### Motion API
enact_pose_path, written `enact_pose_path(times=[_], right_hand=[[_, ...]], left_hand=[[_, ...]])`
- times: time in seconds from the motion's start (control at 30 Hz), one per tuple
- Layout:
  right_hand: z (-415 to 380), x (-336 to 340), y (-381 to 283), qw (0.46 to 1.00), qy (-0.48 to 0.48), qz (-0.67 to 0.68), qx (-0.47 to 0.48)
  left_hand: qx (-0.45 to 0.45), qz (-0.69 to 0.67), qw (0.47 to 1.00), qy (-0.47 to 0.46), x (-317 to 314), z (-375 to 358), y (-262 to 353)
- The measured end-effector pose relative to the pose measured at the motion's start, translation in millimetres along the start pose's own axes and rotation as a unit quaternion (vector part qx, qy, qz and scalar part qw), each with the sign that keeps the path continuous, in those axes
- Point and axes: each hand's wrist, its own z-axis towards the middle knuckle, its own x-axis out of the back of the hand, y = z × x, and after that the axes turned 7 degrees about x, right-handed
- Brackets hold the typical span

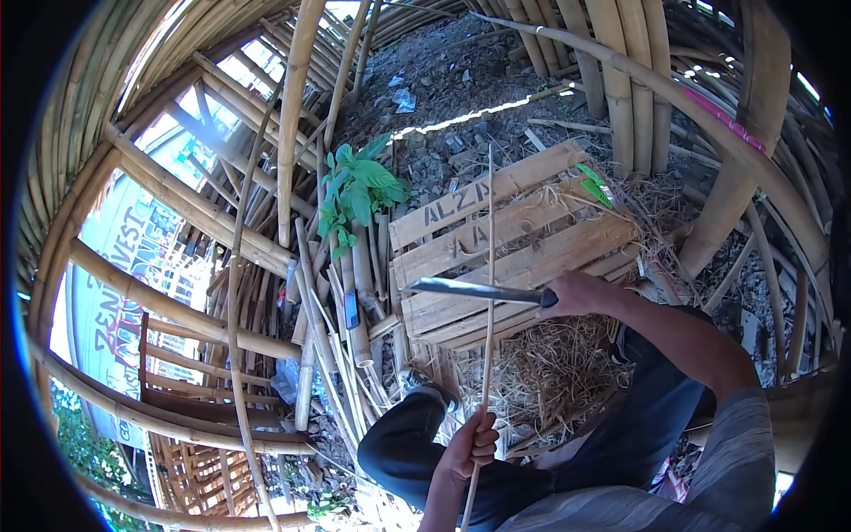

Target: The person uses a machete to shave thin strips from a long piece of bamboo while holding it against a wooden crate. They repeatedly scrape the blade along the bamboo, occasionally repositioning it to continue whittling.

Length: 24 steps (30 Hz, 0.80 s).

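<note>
- Left hand (472, 446) is closed around the lower part of a thin bamboo strip (488, 293), holding it nearly upright in front of the knees.
- Right hand (574, 294) is closed on the handle of a long knife (474, 290); the blade lies level and crosses the strip about midway.
- For a clean shave, judge it best to keep the blade at a shallow angle, stroke away from the left hand, and hold the strip steady.
- Strip stands before a wooden pallet (514, 244) on straw (550, 363).
- Pallet board reads "ALZA"; further letters unclear.
- Banner (111, 266) at left shows "VEST"; other lettering unreadable.
</note>
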Motion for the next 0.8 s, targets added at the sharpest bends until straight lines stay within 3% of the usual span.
enact_pose_path(times=[0.1, 0.33, 0.57, 0.63, 0.67, 0.73, 0.8], right_hand=[[-8, 0, -33, 0.996, -0.059, -0.048, 0.04], [5, -5, -30, 0.982, -0.066, -0.148, 0.1], [10, 13, -2, 0.996, 0.021, -0.087, -0.028], [2, 12, -10, 0.996, 0.029, -0.08, -0.042], [-2, 11, -16, 0.997, -0.015, -0.07, -0.028], [-6, 0, -24, 0.996, -0.058, -0.059, -0.014], [-9, -18, -31, 0.987, -0.082, -0.115, 0.081]], left_hand=[[0.01, -0.039, 0.997, -0.07, 8, 3, 5], [-0.001, -0.032, 0.999, 0.01, 3, -3, -7], [0.014, -0.028, 0.999, -0.032, 4, -5, -4], [-0.015, 0.029, 0.998, 0.061, -8, -2, -6], [-0.015, 0.029, 0.998, 0.061, -11, 2, -5], [-0.057, 0.115, 0.979, 0.156, -15, 7, -2], [-0.074, 0.143, 0.972, 0.17, -10, 14, -5]])
